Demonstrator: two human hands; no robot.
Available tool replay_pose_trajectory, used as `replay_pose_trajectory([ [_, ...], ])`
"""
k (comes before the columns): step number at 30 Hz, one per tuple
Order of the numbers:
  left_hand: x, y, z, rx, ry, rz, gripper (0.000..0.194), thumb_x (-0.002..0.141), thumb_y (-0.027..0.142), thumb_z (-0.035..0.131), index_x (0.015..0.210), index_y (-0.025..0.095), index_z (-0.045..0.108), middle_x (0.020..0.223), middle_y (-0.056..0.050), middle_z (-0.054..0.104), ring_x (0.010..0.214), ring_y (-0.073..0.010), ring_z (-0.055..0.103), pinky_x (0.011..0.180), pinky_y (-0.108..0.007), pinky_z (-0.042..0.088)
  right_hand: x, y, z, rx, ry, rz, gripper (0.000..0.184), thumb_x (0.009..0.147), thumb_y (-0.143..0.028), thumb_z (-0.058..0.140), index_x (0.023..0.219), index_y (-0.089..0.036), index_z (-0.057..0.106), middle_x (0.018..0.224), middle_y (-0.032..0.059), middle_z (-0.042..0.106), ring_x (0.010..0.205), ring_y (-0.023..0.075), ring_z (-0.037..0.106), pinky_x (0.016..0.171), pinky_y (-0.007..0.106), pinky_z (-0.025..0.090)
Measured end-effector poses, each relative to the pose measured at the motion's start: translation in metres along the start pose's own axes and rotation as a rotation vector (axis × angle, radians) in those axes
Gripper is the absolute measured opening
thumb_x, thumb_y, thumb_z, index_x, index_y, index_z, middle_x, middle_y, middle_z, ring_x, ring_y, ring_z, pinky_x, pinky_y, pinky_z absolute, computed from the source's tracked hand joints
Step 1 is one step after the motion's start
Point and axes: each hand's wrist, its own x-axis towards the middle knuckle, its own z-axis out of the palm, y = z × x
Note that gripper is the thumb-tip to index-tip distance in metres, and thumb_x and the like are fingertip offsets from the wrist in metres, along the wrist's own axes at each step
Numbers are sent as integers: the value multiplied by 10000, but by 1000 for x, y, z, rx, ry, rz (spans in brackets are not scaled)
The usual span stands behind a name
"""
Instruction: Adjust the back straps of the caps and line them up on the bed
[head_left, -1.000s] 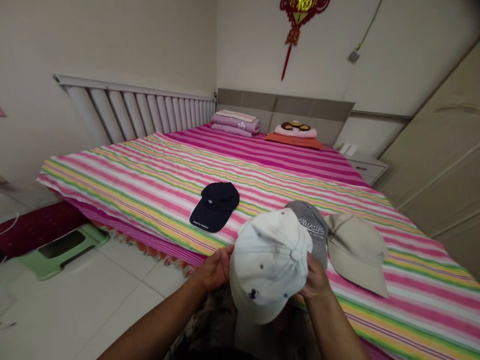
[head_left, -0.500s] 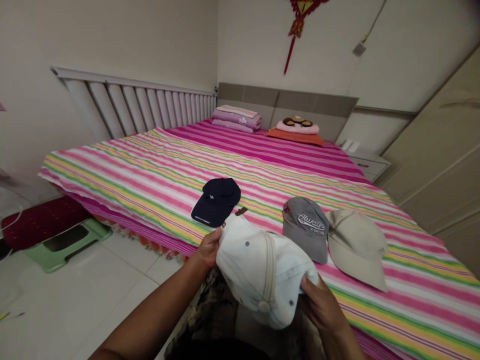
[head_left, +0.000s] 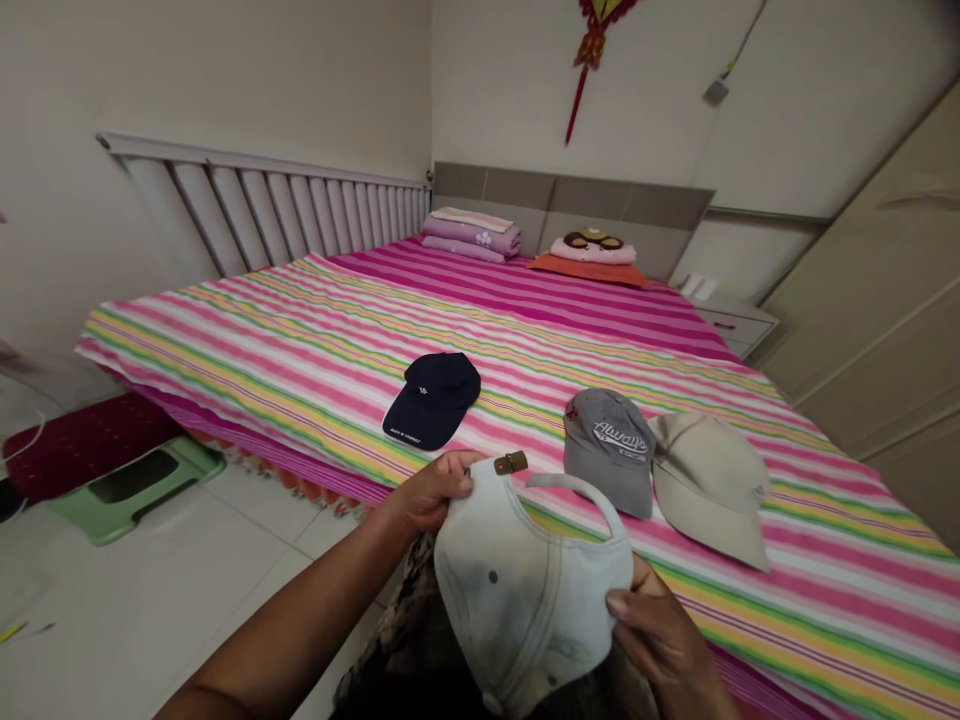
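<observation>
Between my two hands is a pale blue-white baseball cap, held over the near edge of the bed. Its back opening faces up and away, with the adjuster strap unfastened from the brass-coloured buckle. My left hand pinches the cap's edge beside the buckle. My right hand grips the other side, thumb on the outer fabric. Beyond the left hand a navy cap lies on the bed. A grey cap with white lettering and a beige cap lie together to the right.
The bed has a striped sheet. Folded purple bedding and an orange cloth lie near the headboard. A radiator runs along the left wall. On the floor, a green stool stands by a dark red item.
The cap has turned in my hands, so its back opening and loose strap now show. Its crown has tipped down towards me. Both hands keep hold of it.
</observation>
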Motion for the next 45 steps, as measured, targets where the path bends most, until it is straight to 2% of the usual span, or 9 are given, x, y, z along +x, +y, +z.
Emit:
replay_pose_trajectory([
  [5, -2, 10, 13, 134, -51, -63, 296, 477, 242, 775, 702, 100, 644, 585, -40, 630, 454, -105, 544, 450, -192, 410, -3, -9, -3, -90, -34, -67, 479, 555, -580, 657, 856, -209, 634, 673, 73, 647, 613, 230, 587, 581, 335, 445],
  [10, -1, 18, 35, 210, -94, -97, 282, 524, 286, 760, 719, 111, 656, 558, -12, 604, 417, -61, 491, 409, -153, 361, -6, -21, 9, -144, -106, -156, 280, 569, -443, 693, 585, -190, 575, 637, 49, 571, 555, 175, 497, 522, 292, 396],
  [17, 4, 18, 55, 320, -113, -19, 205, 577, 197, 734, 767, 135, 686, 672, -24, 653, 557, -75, 555, 519, -157, 401, -20, -34, 29, -106, -114, -240, 251, 615, -436, 677, 609, -220, 549, 478, 18, 540, 538, 196, 500, 544, 317, 382],
  [21, 6, 13, 55, 290, -213, 42, 212, 655, 185, 680, 862, 140, 681, 797, -59, 674, 755, -138, 614, 701, -225, 443, -24, -36, 33, -21, -151, -191, 217, 679, -424, 648, 700, -223, 570, 395, -32, 484, 410, 137, 462, 473, 262, 352],
  [25, 8, 6, 53, 261, -214, 55, 200, 648, 206, 685, 833, 136, 656, 762, -49, 656, 707, -127, 597, 669, -226, 435, -24, -40, 37, 48, -159, -150, 186, 684, -323, 660, 682, -214, 509, 512, -31, 540, 352, 99, 465, 431, 242, 334],
  [30, 7, 3, 56, 412, -301, 133, 269, 573, 202, 740, 795, 135, 604, 740, -32, 600, 703, -119, 539, 670, -235, 411, -21, -43, 43, 12, -168, -101, 249, 670, -364, 649, 701, -228, 444, 506, -57, 521, 313, 83, 417, 441, 260, 370],
  [34, 6, -1, 60, 496, -243, 181, 251, 574, 195, 740, 737, 137, 558, 702, -14, 569, 651, -92, 503, 621, -209, 392, -16, -38, 45, 19, -135, -125, 287, 695, -449, 615, 688, -217, 446, 467, -66, 484, 292, 71, 394, 427, 255, 384],
  [40, 5, -4, 57, 273, -114, 121, 283, 600, 288, 726, 765, 121, 567, 713, -39, 618, 671, -109, 573, 656, -228, 424, -12, -37, 39, 112, -172, -194, 196, 715, -347, 632, 742, -207, 499, 434, -82, 468, 236, 39, 333, 349, 201, 386],
  [45, 6, -4, 44, 279, -176, 52, 301, 570, 187, 751, 823, 116, 603, 781, -49, 642, 748, -113, 597, 706, -237, 438, -11, -39, 32, 191, -212, -141, 154, 737, -303, 607, 759, -191, 503, 490, -60, 521, 208, 1, 242, 265, 141, 310],
])
